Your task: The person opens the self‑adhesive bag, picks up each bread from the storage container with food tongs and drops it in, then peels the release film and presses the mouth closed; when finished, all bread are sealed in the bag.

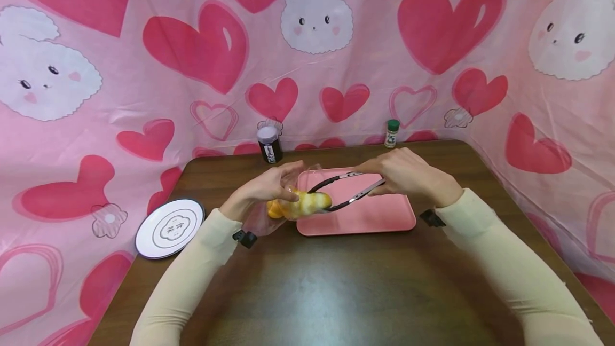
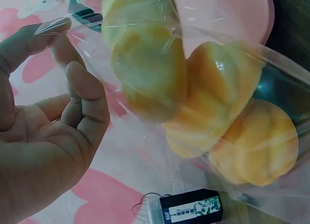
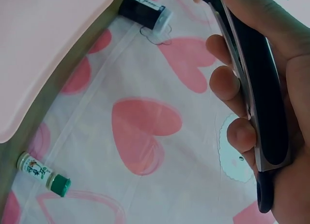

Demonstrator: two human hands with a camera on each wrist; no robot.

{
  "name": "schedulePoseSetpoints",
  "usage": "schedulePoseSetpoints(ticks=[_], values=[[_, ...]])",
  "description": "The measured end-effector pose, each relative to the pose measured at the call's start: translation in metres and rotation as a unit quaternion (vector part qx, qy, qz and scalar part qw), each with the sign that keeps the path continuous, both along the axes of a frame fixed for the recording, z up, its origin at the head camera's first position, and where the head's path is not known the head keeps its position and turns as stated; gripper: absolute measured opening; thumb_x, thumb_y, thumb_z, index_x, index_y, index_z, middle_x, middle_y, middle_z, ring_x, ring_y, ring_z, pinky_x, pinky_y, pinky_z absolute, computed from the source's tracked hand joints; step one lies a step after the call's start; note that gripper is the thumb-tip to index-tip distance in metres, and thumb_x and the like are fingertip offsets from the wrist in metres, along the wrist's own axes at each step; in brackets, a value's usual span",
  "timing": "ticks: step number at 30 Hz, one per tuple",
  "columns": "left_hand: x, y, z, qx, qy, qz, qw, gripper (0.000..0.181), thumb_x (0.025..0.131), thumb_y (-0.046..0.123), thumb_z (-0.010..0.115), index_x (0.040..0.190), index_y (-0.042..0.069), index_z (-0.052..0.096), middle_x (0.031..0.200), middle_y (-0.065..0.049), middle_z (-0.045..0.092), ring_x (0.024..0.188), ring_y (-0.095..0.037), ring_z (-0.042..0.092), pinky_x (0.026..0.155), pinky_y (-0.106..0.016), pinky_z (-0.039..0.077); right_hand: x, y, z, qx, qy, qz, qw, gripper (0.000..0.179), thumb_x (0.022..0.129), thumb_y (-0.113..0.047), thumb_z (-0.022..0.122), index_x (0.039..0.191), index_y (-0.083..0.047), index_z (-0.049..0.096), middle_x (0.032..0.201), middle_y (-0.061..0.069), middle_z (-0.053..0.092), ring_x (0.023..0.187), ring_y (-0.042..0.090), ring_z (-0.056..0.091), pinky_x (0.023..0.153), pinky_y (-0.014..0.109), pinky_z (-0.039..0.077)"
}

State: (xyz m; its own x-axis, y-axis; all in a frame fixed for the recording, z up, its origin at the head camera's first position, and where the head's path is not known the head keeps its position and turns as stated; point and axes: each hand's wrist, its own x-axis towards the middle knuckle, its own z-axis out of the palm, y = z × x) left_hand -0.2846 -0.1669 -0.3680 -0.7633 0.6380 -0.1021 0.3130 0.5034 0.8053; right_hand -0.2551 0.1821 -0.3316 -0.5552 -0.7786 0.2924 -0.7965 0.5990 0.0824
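Observation:
My left hand [image 1: 266, 185] pinches the edge of a clear plastic bag [image 1: 259, 224] with several yellow-orange bread rolls in it. In the left wrist view the rolls [image 2: 213, 103] show through the film, and the left hand [image 2: 53, 122] has thumb and fingertips curled at the bag's rim. My right hand [image 1: 408, 175] grips metal tongs [image 1: 357, 196] with dark tips. Their tips lie on either side of the right end of one pale yellow roll [image 1: 312, 203], by the bag's mouth; firm contact is hard to tell. In the right wrist view, fingers wrap round the tongs' black handle [image 3: 264, 98].
A pink tray [image 1: 375, 218] lies beneath the tongs on the dark wooden table [image 1: 317, 287]. At the left edge sits a white plate [image 1: 169, 228]. A dark jar with a pale lid [image 1: 269, 144] and a small green-capped bottle [image 1: 391, 133] stand at the back, before a pink cloth.

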Motion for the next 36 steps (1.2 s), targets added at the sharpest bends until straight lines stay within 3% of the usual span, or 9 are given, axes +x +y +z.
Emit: schedulePoseSetpoints(ticks=[3,7,13,20,27,30,33,36], values=[[-0.001,0.003,-0.001,0.008,0.006,-0.012,0.9999,0.09,0.082,0.009,0.076,0.157,0.006,0.027,0.165,-0.013,0.028,0.146,-0.035,0.038,0.114,-0.053,0.039,0.0,-0.003,-0.001,0.002,0.02,0.014,0.9997,0.058,0.072,-0.046,0.087,0.125,-0.027,0.071,0.108,-0.011,0.076,0.081,0.009,0.071,0.056,0.028,0.051],[-0.001,0.008,-0.002,0.001,0.008,-0.021,0.9997,0.089,0.082,0.012,0.077,0.157,0.008,0.029,0.164,-0.01,0.031,0.14,-0.036,0.045,0.114,-0.054,0.04,-0.001,-0.009,-0.003,0.01,0.038,0.017,0.9991,0.06,0.072,-0.044,0.088,0.127,-0.026,0.07,0.112,-0.01,0.075,0.088,0.011,0.072,0.059,0.029,0.053],[-0.001,0.009,0.001,-0.006,0.001,-0.015,0.9999,0.088,0.083,0.011,0.075,0.157,0.009,0.028,0.162,-0.012,0.034,0.126,-0.037,0.056,0.107,-0.051,0.048,-0.003,-0.015,-0.002,0.016,0.034,0.02,0.9991,0.06,0.07,-0.038,0.09,0.126,-0.025,0.071,0.112,-0.01,0.075,0.081,0.012,0.07,0.054,0.027,0.048],[-0.005,0.009,0.004,0.012,0.009,-0.01,0.9998,0.088,0.082,0.006,0.075,0.156,0.001,0.027,0.162,-0.017,0.032,0.128,-0.034,0.054,0.108,-0.048,0.047,-0.004,-0.02,0.005,0.017,0.036,0.024,0.9989,0.062,0.069,-0.039,0.091,0.126,-0.026,0.07,0.107,-0.011,0.076,0.068,0.01,0.061,0.049,0.024,0.04],[-0.002,0.015,0.007,-0.022,0.011,0.0,0.9997,0.092,0.081,0.01,0.076,0.158,0.011,0.027,0.16,-0.009,0.038,0.092,-0.028,0.059,0.081,-0.034,0.054,-0.005,-0.024,0.007,0.017,-0.007,0.018,0.9997,0.062,0.073,-0.048,0.086,0.126,-0.022,0.071,0.11,-0.007,0.076,0.068,0.009,0.062,0.048,0.02,0.038],[-0.001,0.016,0.006,-0.024,0.01,0.007,0.9996,0.092,0.081,0.011,0.078,0.158,0.014,0.028,0.16,-0.006,0.038,0.1,-0.029,0.058,0.085,-0.034,0.054,-0.006,-0.027,0.007,0.019,-0.017,0.017,0.9995,0.061,0.073,-0.048,0.086,0.126,-0.021,0.071,0.111,-0.005,0.077,0.067,0.009,0.062,0.047,0.019,0.036],[0.0,0.018,0.005,-0.015,0.01,0.005,0.9998,0.092,0.08,0.01,0.079,0.158,0.014,0.03,0.162,-0.006,0.035,0.116,-0.034,0.056,0.098,-0.042,0.053,-0.008,-0.03,0.007,0.024,-0.021,0.019,0.9993,0.059,0.074,-0.047,0.086,0.125,-0.02,0.072,0.109,-0.004,0.077,0.068,0.009,0.064,0.046,0.019,0.036],[-0.001,0.018,0.005,-0.012,0.01,0.001,0.9999,0.092,0.08,0.01,0.078,0.157,0.013,0.03,0.163,-0.008,0.033,0.114,-0.034,0.057,0.095,-0.041,0.054,-0.01,-0.031,0.006,0.027,-0.028,0.015,0.9991,0.058,0.074,-0.046,0.085,0.125,-0.021,0.072,0.109,-0.004,0.077,0.07,0.009,0.065,0.046,0.019,0.037]])
